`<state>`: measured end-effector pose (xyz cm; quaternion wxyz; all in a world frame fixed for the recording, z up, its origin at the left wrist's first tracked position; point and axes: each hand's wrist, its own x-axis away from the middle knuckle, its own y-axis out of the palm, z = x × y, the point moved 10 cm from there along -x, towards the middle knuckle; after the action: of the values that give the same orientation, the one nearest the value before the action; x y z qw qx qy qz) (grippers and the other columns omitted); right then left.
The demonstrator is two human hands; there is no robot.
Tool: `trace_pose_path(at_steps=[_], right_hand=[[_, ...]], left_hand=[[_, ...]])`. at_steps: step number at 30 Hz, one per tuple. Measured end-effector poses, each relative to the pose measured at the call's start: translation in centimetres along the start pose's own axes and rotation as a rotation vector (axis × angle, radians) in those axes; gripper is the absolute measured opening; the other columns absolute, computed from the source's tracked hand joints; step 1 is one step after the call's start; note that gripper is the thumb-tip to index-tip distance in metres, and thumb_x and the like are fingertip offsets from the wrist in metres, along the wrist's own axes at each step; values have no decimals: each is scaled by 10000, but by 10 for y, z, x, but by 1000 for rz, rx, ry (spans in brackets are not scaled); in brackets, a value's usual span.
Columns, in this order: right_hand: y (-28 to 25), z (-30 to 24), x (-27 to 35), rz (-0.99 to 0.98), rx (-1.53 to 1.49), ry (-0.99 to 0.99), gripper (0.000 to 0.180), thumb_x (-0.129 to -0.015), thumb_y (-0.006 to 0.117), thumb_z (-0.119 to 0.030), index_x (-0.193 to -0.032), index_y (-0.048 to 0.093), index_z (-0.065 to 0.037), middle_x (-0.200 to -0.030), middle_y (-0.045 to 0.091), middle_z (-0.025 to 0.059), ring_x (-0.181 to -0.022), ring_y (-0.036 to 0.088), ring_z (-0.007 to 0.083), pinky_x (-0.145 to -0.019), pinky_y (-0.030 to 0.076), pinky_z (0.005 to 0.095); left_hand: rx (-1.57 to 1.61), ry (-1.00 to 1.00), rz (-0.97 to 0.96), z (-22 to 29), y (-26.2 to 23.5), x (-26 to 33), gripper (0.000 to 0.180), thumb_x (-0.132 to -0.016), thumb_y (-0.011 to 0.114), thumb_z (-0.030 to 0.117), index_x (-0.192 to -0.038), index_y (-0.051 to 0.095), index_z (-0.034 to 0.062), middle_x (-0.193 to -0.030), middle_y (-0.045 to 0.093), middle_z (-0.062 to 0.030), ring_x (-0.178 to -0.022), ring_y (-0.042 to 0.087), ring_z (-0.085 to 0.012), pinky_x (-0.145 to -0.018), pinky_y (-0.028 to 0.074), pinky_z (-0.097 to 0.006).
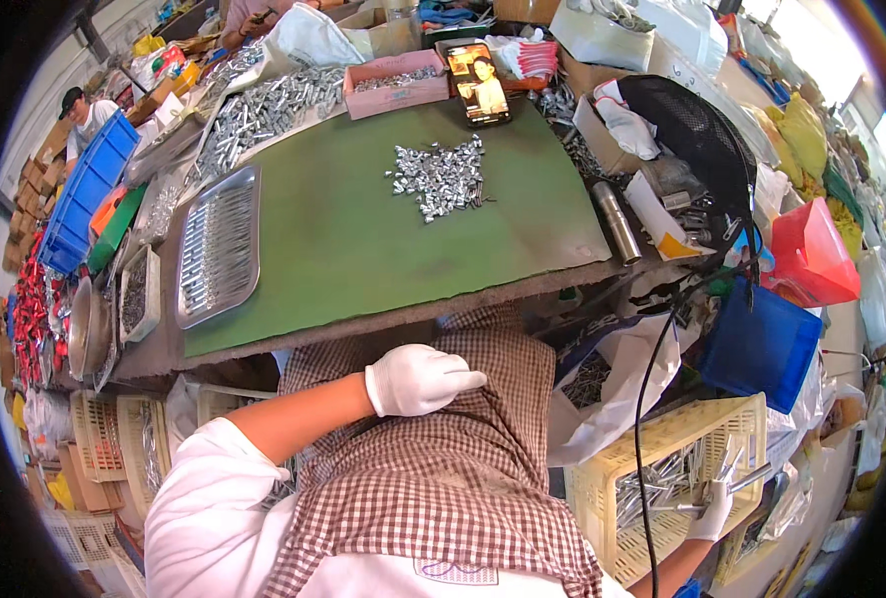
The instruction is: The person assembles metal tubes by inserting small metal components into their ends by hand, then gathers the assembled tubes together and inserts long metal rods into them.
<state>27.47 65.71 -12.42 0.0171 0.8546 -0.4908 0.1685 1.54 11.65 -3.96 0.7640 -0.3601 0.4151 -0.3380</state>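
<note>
My left hand (418, 381), in a white glove, rests over the checked apron (463, 448) in front of the table edge. Its fingers are curled closed, and whatever may be inside is hidden. Down at the lower right, my gloved right hand (712, 512) is at the yellow plastic crate (592, 478), gripping shiny metal rods (727, 486). More loose metal rods (652, 493) lie in that crate. On the green mat (363, 229) sits a pile of small silver metal fittings (439, 179). A metal tray (254, 239) at the mat's left carries a row of slender metal pieces.
A pink box (393, 97) of small parts and a phone (479, 85) stand at the mat's far edge. A metal cylinder (617, 221) lies at its right. A black cable (642, 439) hangs before the crate, near a blue bin (762, 344). Another person (89, 115) is far left.
</note>
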Motion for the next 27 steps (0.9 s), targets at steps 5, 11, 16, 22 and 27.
trace_pose_path(at_steps=[5, 11, 16, 22, 27], right_hand=[[101, -29, 66, -565, 206, 86, 484, -745, 499, 33, -1211, 630, 11, -765, 577, 20, -462, 469, 97, -397, 371, 227], [237, -6, 162, -1110, 485, 317, 638, -759, 717, -33, -1378, 571, 2, -970, 655, 3, -792, 590, 80, -686, 490, 223], [355, 3, 203, -1428, 322, 270, 609, -818, 711, -59, -1394, 527, 10, -1177, 613, 15, -1065, 569, 111, -897, 491, 277], [446, -44, 233, -1572, 116, 88, 779, -761, 714, -103, -1481, 447, 22, -1286, 607, 60, -1111, 549, 128, -966, 437, 287], [452, -30, 216, -1548, 94, 131, 794, -760, 707, -95, -1487, 416, 40, -1312, 626, 107, -1012, 613, 136, -854, 497, 266]], left_hand=[[64, 6, 61, 5, -1, -7, 368, -801, 689, 65, -1169, 688, 54, -886, 670, -53, -729, 663, -226, -635, 539, -343], [111, -82, 41, 13, -3, -7, 378, -808, 702, 92, -1183, 685, 52, -976, 689, -68, -820, 681, -231, -705, 557, -344], [70, -258, 272, 18, -55, -7, 427, -806, 740, 161, -1212, 675, 46, -1116, 685, -134, -989, 682, -299, -866, 560, -383], [44, -515, 491, 0, -110, 28, 480, -788, 647, -86, -1257, 615, 8, -1146, 615, -128, -905, 665, -212, -820, 556, -340], [-20, -352, 266, 28, -103, 2, 380, -813, 717, 125, -1182, 676, 44, -939, 698, -112, -827, 687, -294, -760, 563, -388]])
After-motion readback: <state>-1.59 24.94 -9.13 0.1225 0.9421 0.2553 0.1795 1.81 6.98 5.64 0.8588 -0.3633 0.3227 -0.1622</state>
